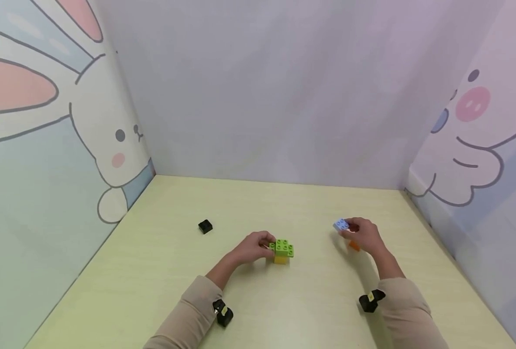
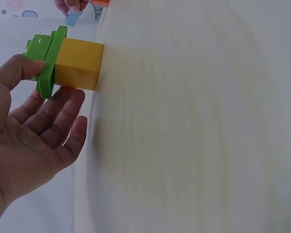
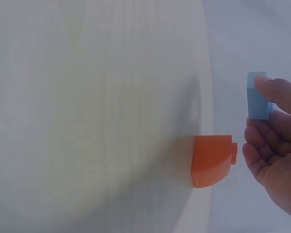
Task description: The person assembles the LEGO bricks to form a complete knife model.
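My left hand (image 1: 254, 246) is at the left side of a small stack, a green brick on a wider flat green plate (image 2: 48, 63) on a yellow block (image 2: 80, 63). Its thumb lies against the green pieces (image 1: 282, 247) and the fingers curl around the far side. The yellow block stands on the table. Over to the right, my right hand (image 1: 364, 235) pinches a light blue brick (image 1: 341, 225) between thumb and fingers, raised off the table. An orange brick with a curved side (image 3: 211, 160) sits on the table just below that hand, apart from it.
A black brick (image 1: 205, 226) lies on the table (image 1: 249, 203) at the back left. Walls printed with cartoon animals stand at the left and right, and a pale plain wall (image 1: 266, 97) closes the back.
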Motion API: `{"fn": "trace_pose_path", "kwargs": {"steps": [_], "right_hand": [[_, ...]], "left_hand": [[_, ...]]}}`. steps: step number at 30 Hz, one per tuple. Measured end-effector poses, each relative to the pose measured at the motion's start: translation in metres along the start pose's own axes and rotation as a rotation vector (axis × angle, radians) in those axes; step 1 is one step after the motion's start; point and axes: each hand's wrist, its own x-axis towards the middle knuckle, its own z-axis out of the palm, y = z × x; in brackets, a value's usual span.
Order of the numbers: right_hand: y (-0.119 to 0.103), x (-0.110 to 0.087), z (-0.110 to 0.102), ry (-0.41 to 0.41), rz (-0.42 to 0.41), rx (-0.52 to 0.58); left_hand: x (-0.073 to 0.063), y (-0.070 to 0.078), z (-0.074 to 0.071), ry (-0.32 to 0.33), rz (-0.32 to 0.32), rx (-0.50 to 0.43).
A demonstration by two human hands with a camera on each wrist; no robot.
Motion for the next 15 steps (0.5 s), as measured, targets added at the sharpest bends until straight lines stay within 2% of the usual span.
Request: {"fn": "trace_pose_path", "kwargs": {"steps": [5,15], "right_hand": [[-0.008,-0.004,0.000,0.004,-0.036,0.038],[-0.021,-0.014,0.005,-0.017,-0.055,0.097]], "left_hand": [[0.000,0.002,-0.001,0.001,-0.009,0.002],[0.000,0.002,0.000,-0.007,-0.020,-0.007]]}}
